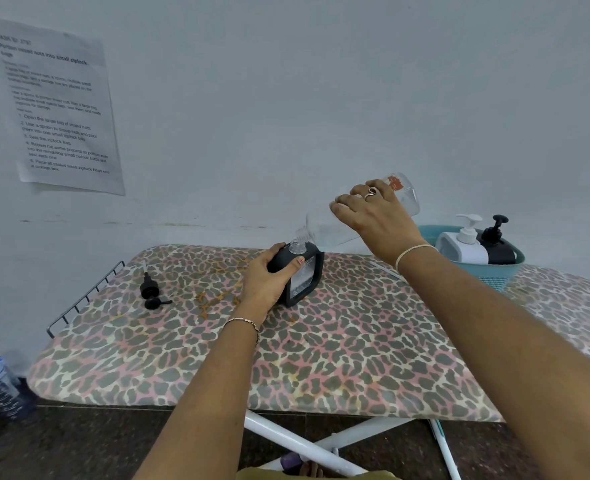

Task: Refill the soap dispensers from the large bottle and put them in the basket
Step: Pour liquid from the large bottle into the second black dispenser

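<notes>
The left hand (269,278) is gripping a black dispenser (308,276), fingers curled round its side, and is keeping it upright on the leopard-print ironing board (321,362). The right hand (373,213) is clasping the large clear bottle (326,227) from above and is tilting its neck down onto the dispenser's open mouth. A black pump (150,293) is lying on the board, well to the left. The blue basket (510,271) is sitting at the far right, holding a white dispenser (459,249) and another black one (498,249).
</notes>
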